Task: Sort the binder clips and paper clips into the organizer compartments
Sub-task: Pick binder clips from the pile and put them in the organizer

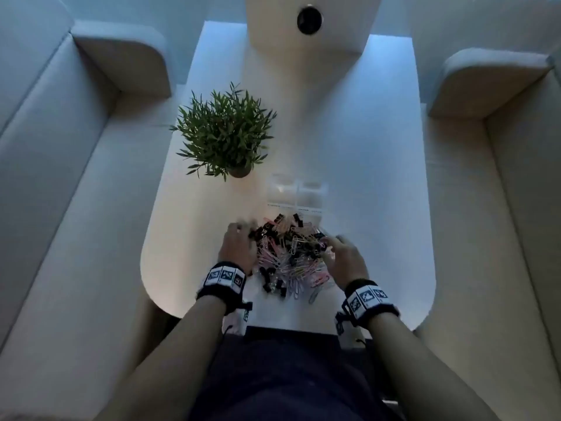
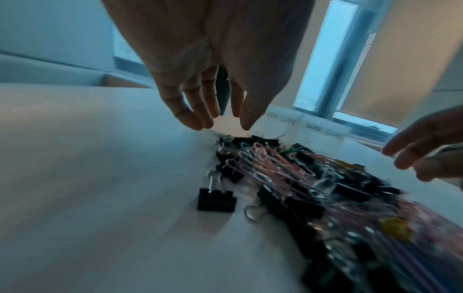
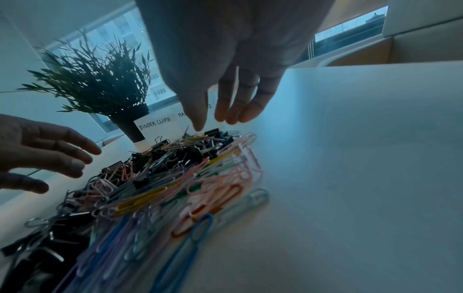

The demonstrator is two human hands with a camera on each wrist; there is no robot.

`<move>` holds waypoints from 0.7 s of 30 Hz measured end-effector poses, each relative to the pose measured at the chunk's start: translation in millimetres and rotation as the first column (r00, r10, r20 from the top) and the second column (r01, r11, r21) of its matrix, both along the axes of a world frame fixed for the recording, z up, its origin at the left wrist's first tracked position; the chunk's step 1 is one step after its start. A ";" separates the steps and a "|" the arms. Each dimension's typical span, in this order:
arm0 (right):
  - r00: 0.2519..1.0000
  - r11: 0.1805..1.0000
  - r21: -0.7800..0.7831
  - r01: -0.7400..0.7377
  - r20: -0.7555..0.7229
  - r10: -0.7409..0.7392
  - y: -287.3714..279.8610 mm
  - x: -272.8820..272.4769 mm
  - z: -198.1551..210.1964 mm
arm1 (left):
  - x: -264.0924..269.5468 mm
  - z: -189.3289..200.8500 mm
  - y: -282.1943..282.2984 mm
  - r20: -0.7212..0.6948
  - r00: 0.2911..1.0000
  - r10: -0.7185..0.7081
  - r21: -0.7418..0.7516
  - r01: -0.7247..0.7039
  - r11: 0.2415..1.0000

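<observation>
A mixed pile [image 1: 291,253] of black binder clips and coloured paper clips lies on the white table [image 1: 379,208] in front of me. Behind it stands a clear organizer [image 1: 297,194] with two labelled compartments; one label reads BINDER CLIPS [image 3: 154,123]. My left hand [image 1: 238,247] hovers at the pile's left edge, fingers spread and holding nothing [image 2: 218,119]. My right hand [image 1: 344,253] hovers at the right edge, fingers loose and holding nothing [image 3: 213,121]. One black binder clip [image 2: 216,199] sits apart at the pile's left side.
A green potted plant [image 1: 226,132] stands left of and behind the organizer. Pale upholstered benches [image 1: 60,208] flank the table on both sides. A white column with a dark round opening [image 1: 309,18] rises at the far end.
</observation>
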State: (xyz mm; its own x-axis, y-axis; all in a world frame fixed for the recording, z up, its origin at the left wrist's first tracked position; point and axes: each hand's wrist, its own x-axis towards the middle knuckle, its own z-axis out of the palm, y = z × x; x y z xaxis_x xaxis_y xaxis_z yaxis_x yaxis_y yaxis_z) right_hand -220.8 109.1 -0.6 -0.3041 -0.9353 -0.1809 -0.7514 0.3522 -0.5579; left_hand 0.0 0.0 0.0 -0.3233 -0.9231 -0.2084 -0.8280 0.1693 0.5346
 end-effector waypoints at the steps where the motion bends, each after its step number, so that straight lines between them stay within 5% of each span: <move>1: 1.000 1.000 -0.003 0.017 -0.021 -0.017 -7.1 0.2 -2.1 | -2.9 -2.0 -6.1 0.003 1.000 0.025 0.007 -0.025 1.000; 7: 0.993 0.993 0.053 0.101 -0.058 -0.098 -26.7 4.2 -10.1 | -4.0 -6.4 -19.0 0.059 0.998 -0.004 0.047 0.001 0.999; 11: 0.991 0.994 0.105 0.030 -0.135 -0.016 -35.8 3.3 -9.5 | -6.5 0.8 -25.1 0.073 0.997 -0.001 0.091 -0.005 0.996; 21: 0.980 1.000 -0.002 -0.014 -0.199 0.013 -30.7 1.4 -9.4 | 8.2 4.6 -24.8 -0.099 0.994 0.041 0.132 -0.028 0.991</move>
